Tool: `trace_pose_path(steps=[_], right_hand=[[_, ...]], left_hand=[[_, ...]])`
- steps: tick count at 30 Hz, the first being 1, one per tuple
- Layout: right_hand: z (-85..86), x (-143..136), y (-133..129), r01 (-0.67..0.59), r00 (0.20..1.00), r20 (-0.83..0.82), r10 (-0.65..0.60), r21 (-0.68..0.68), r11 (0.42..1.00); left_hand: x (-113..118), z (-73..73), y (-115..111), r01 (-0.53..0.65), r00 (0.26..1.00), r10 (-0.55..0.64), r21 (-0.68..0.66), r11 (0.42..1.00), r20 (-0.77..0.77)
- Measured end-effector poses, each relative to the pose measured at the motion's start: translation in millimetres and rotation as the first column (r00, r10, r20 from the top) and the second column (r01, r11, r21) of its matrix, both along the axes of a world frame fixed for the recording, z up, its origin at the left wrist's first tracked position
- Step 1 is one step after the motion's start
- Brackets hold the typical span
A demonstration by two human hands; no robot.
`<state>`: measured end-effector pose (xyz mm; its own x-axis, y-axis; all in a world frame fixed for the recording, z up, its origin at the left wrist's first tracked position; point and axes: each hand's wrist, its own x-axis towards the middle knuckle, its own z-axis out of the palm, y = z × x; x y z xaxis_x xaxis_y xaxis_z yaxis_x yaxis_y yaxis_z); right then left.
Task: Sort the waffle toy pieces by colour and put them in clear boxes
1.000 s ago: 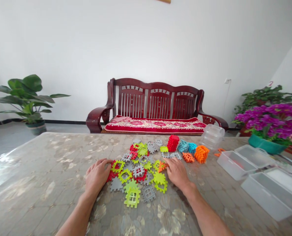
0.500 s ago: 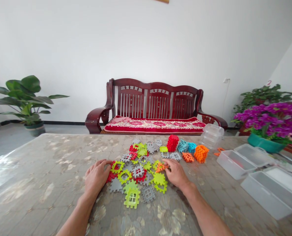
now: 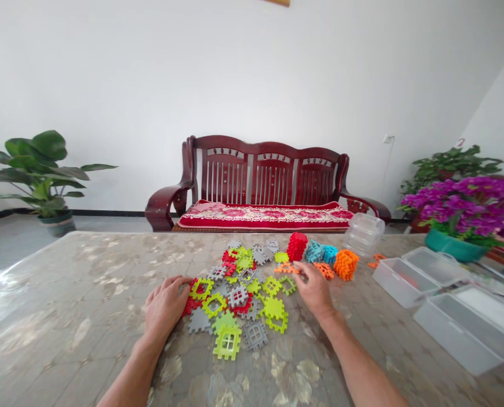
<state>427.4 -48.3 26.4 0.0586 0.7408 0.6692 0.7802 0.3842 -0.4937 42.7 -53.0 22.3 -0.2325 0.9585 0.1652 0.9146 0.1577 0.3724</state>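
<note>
My right hand (image 3: 316, 287) pinches an orange toothed building tile (image 3: 285, 268) by its right edge, just above the right side of a loose pile. My left hand (image 3: 167, 299) lies on the table at the pile's left edge with its fingers stretched out, their tips beside a red tile (image 3: 191, 305). Between the hands, lime-green, grey and red tiles overlap, some with window openings. A lime window tile (image 3: 227, 342) is nearest me. Beyond my right hand stand a red stack (image 3: 297, 247), blue tiles (image 3: 315, 251), a few flat orange tiles (image 3: 323, 270) and an orange stack (image 3: 346, 264).
Clear plastic boxes (image 3: 455, 328) stand along the right side of the patterned table (image 3: 86, 305), with another clear container (image 3: 364, 234) farther back. Purple flowers in a green pot (image 3: 455, 246) stand at the far right. A wooden bench (image 3: 273, 169) is behind the table.
My right hand has lifted the orange tile off the pile's right side and carried it away from me. Green tiles beneath now show. My left hand has stayed put.
</note>
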Motion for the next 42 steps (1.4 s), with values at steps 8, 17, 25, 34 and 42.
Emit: trace_pose_path(steps=[8, 17, 25, 34, 42], right_hand=[[-8.1, 73.9, 10.1, 0.461, 0.834, -0.227, -0.502, -0.210, 0.862], [-9.5, 81.6, 4.6, 0.561, 0.789, -0.045, -0.613, -0.353, 0.748], [-13.9, 85.2, 5.6, 0.573, 0.785, -0.024, -0.619, -0.352, 0.741], [-15.2, 84.1, 4.4, 0.546, 0.819, 0.009, -0.574, -0.323, 0.773], [-12.5, 71.9, 5.1, 0.493, 0.870, -0.002, -0.493, -0.053, 0.869]], left_hand=[[-2.4, -2.8, 1.8, 0.005, 1.000, -0.005, 0.004, 1.000, -0.004], [-2.5, -2.2, 2.7, 0.007, 1.000, -0.007, -0.008, 1.000, -0.012], [-4.2, -5.8, 2.6, 0.012, 1.000, -0.012, 0.040, 0.999, -0.005], [-3.6, -4.5, 2.6, 0.011, 1.000, -0.011, 0.032, 0.999, 0.000], [-1.0, -0.9, 0.2, 0.001, 1.000, -0.002, 0.030, 1.000, 0.011]])
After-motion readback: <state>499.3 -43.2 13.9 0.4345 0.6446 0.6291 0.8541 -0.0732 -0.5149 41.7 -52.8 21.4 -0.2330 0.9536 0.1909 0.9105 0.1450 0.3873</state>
